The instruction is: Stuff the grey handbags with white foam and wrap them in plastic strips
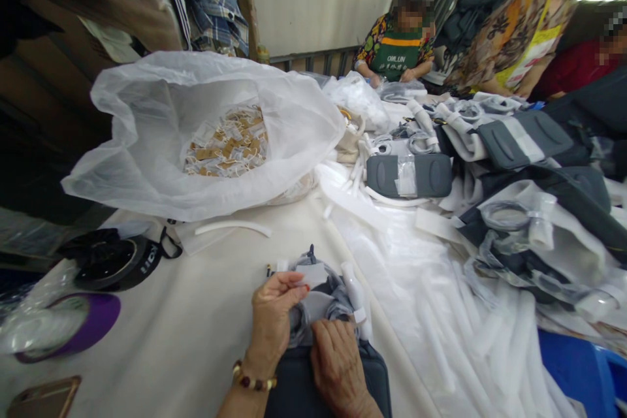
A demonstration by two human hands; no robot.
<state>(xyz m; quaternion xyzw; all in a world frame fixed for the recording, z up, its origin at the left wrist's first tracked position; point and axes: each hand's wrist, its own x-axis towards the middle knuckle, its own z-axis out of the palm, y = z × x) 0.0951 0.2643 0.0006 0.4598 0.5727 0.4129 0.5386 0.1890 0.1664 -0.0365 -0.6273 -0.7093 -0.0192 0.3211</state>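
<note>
A dark grey padded bag [294, 385] lies in front of me, with coiled grey straps [337, 304] and a roll in clear wrap [351, 284] at its far end. My left hand [272, 317], a beaded bracelet at its wrist, pinches a small white tag [313, 273] between thumb and fingers above the straps. My right hand [337, 359] rests on the bag with its fingers curled down at the near side of the straps. Its fingertips are hidden, so what they grip does not show.
A large white plastic bag [147, 192] holds many tan tags [230, 144]. Tape rolls [98, 323] and a phone [44, 398] lie left. White foam tubes [470, 339], wrapped grey bags [409, 176] and a blue bin [573, 372] are right. Co-workers [396, 52] work across the table.
</note>
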